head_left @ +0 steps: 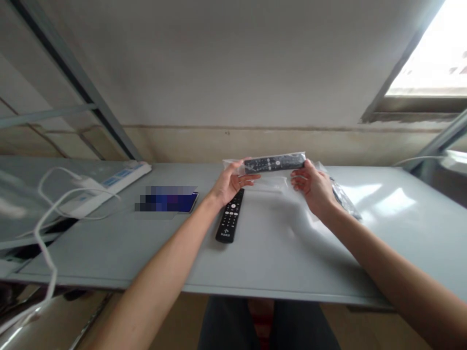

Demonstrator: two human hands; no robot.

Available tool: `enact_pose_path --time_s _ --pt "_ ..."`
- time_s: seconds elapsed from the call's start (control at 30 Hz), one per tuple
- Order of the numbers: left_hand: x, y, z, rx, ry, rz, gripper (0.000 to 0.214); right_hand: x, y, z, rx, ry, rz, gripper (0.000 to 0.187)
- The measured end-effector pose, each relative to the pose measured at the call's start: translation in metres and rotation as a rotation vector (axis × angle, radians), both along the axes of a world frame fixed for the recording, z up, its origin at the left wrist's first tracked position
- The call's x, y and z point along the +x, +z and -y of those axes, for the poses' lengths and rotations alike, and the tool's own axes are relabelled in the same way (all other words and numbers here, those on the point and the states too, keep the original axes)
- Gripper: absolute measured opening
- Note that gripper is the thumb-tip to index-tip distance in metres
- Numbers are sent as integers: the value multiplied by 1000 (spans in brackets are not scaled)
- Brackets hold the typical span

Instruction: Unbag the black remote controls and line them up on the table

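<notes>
Between my two hands, raised above the table, is a black remote control (275, 163) inside a clear plastic bag (233, 167). My left hand (230, 184) pinches the bag at its left end, thumb over the plastic. At the right end, my right hand (313, 187) grips the bagged remote with its thumb and fingers. A second black remote control (229, 218) lies bare on the table below my left hand, its upper end near my wrist. Behind my right wrist, a clear bag with something dark in it (345, 199) rests on the table, partly hidden.
The grey table (270, 262) stands against a wall. A phone (188, 201), partly blurred out, lies left of my forearm. Farther left are a white power strip (109, 189) and a looping white cable (40, 233). A clear plastic sheet (266, 184) lies beneath the held remote.
</notes>
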State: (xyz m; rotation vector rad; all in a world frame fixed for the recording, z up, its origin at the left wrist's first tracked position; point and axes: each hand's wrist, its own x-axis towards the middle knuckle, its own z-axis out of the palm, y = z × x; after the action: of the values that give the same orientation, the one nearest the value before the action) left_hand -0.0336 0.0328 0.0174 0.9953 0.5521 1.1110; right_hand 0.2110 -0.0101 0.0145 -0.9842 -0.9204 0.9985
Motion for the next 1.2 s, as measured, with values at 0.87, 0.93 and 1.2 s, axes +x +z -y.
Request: enact_pose_path --time_s 0.87,0.93,1.2 --pt "0 -5 -5 -149 80 201 15 -5 146 -25 463 -333 484 13" --pt "0 -4 -6 -173 147 232 12 9 141 -30 473 -456 432 15" --pt "-4 0 -12 -218 336 425 19 50 75 -43 163 -665 -147 21"
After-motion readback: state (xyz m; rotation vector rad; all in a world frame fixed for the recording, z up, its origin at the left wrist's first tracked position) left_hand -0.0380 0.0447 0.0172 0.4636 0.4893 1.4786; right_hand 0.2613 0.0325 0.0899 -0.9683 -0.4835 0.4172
